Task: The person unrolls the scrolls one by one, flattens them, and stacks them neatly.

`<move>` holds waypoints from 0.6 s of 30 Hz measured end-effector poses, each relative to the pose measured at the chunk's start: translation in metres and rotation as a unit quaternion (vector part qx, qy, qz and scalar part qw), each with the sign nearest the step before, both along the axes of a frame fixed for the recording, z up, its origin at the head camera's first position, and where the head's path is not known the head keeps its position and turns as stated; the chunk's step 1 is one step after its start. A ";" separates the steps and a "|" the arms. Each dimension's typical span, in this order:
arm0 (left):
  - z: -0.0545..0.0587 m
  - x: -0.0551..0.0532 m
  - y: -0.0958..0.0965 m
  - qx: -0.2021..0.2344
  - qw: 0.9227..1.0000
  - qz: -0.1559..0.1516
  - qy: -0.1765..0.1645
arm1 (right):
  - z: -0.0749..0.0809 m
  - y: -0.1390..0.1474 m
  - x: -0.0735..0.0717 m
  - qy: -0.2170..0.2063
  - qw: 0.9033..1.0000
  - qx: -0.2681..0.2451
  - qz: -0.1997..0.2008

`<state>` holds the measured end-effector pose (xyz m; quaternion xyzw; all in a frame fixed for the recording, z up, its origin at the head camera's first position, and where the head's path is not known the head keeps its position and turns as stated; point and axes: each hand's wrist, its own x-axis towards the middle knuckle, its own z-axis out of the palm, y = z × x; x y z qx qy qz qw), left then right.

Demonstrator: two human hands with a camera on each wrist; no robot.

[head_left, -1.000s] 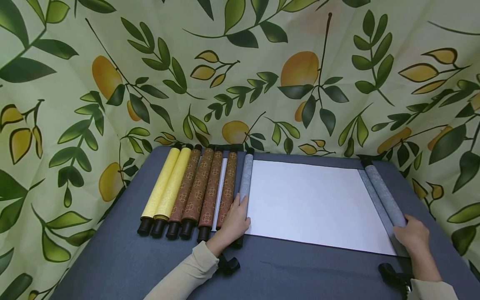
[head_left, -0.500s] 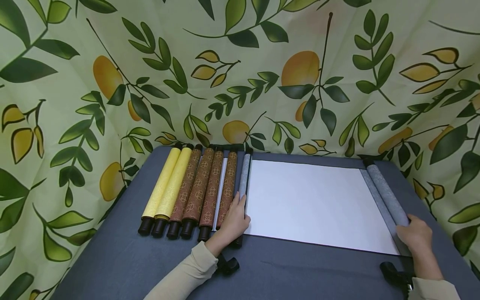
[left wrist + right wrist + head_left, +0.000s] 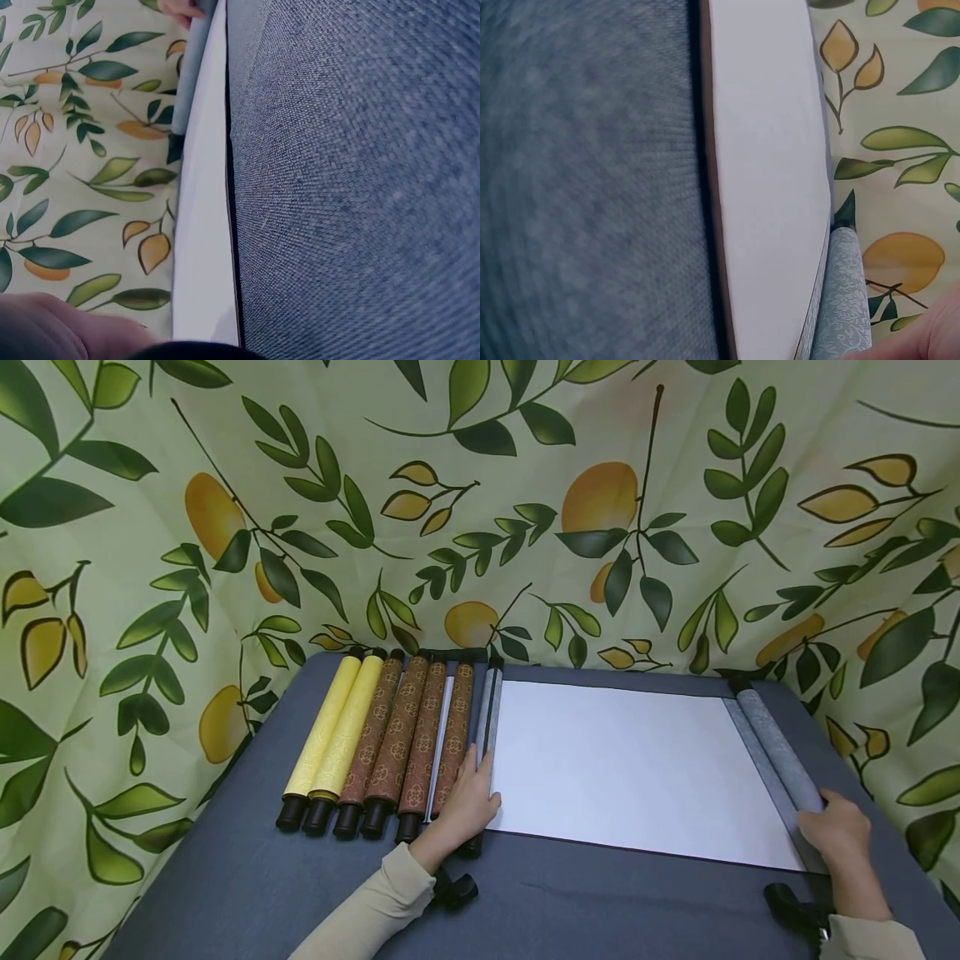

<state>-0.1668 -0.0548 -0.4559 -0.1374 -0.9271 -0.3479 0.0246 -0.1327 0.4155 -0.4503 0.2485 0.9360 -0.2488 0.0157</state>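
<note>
A hanging scroll lies unrolled on the table, its blank white sheet (image 3: pixel 630 768) framed at both ends by blue-grey patterned cloth. My left hand (image 3: pixel 467 802) grips the near part of its left roller (image 3: pixel 491 706), where a dark lengthwise strip shows. At the other end, my right hand (image 3: pixel 836 835) holds the near end of the thicker right roll (image 3: pixel 776 743). The left wrist view catches part of my left hand (image 3: pixel 67 330) beside the sheet (image 3: pixel 202 225). In the right wrist view, my right hand (image 3: pixel 930 334) sits at the lower corner, near a blue-grey roll (image 3: pixel 844 300).
Left of the open scroll, two yellow rolled scrolls (image 3: pixel 347 727) and several brown patterned ones (image 3: pixel 396 735) lie side by side, with black knobs. A blue-grey cloth (image 3: pixel 585 902) covers the table. A leaf-and-fruit printed curtain (image 3: pixel 517 485) hangs behind and at the sides.
My right hand and the right roll have shifted slightly rightward. The left roller has turned under my left hand, bringing a dark strip into view, and the sheet's left edge has moved a little left.
</note>
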 end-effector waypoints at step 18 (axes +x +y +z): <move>0.001 -0.001 -0.004 -0.009 1.000 0.002 0.008 | -0.001 0.004 0.004 -0.012 0.999 -0.008 -0.028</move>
